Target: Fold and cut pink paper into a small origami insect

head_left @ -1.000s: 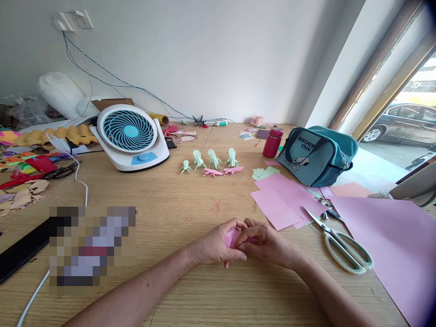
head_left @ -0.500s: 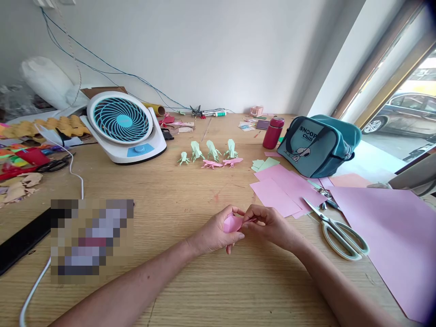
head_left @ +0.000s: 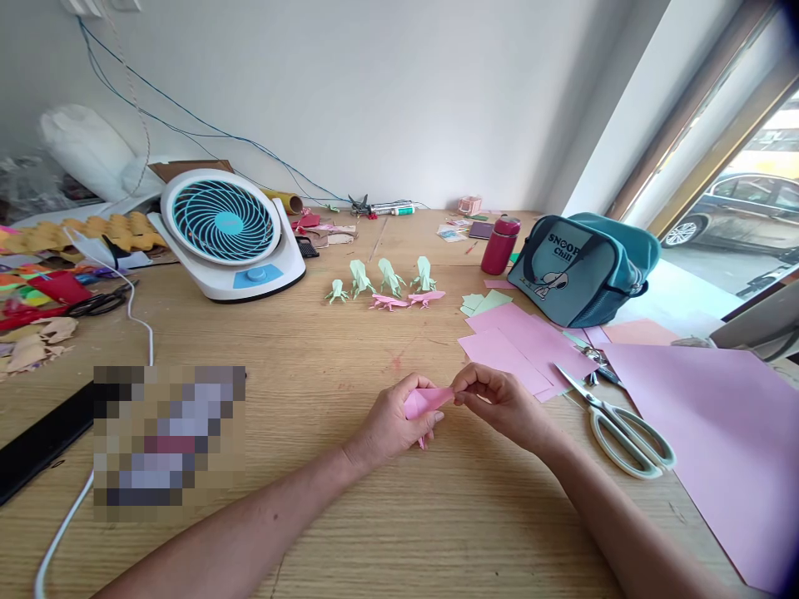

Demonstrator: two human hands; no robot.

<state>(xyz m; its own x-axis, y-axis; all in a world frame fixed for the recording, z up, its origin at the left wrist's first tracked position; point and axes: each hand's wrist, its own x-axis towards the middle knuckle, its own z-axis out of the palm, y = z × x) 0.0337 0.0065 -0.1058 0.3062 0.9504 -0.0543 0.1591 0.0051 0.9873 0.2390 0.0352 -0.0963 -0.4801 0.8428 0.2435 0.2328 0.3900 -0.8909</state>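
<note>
A piece of folded pink paper (head_left: 428, 402) is held above the near middle of the table. My left hand (head_left: 394, 418) wraps round its body, with the thumb in front and a narrow pink tip poking out below the fingers. At the paper's right end, my right hand (head_left: 499, 403) pinches a pointed corner between thumb and fingertips. Beyond my hands stand several green origami figures (head_left: 390, 277) in a row, with pink origami figures (head_left: 426, 298) in front of them. The inner folds of the held paper are hidden by my fingers.
Scissors (head_left: 617, 424) lie to the right, beside pink paper sheets (head_left: 505, 353) and a large pink sheet (head_left: 717, 433). Farther back are a red bottle (head_left: 500, 245) and a teal bag (head_left: 580, 266). A fan (head_left: 228, 233) and a white cable (head_left: 142, 324) are on the left.
My right hand has shifted slightly up and right, drawing out the paper's pointed end, so more of that flap shows. My left hand keeps its hold and has tilted slightly.
</note>
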